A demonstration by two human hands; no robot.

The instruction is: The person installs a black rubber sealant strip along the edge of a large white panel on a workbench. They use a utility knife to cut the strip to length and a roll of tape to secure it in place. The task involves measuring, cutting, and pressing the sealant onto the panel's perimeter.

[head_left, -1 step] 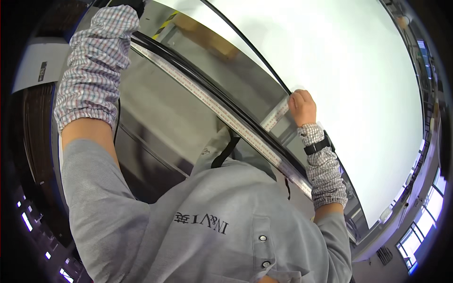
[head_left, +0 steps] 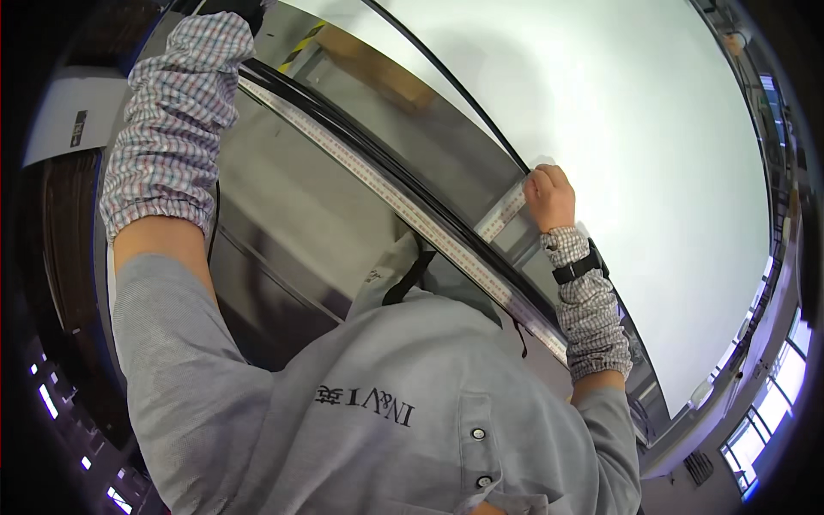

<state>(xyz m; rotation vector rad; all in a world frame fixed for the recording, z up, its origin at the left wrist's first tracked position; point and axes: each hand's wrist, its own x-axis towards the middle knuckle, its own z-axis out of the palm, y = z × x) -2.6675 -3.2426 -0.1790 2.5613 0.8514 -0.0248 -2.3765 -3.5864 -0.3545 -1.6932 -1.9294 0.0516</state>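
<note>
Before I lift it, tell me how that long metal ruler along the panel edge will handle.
The long ruler is thin and very long, so it would probably sag or whip if held at one end. Its smooth metal face looks slippery. The right hand holds a shorter ruler against it, which could shift if nudged.

I'm in a factory or workshop hall. A big white panel [head_left: 635, 172] fills the view from twelve to three o'clock, a yellow-and-black hazard stripe [head_left: 302, 45] marks the floor at eleven, and tall windows [head_left: 764, 412] run at four.
</note>
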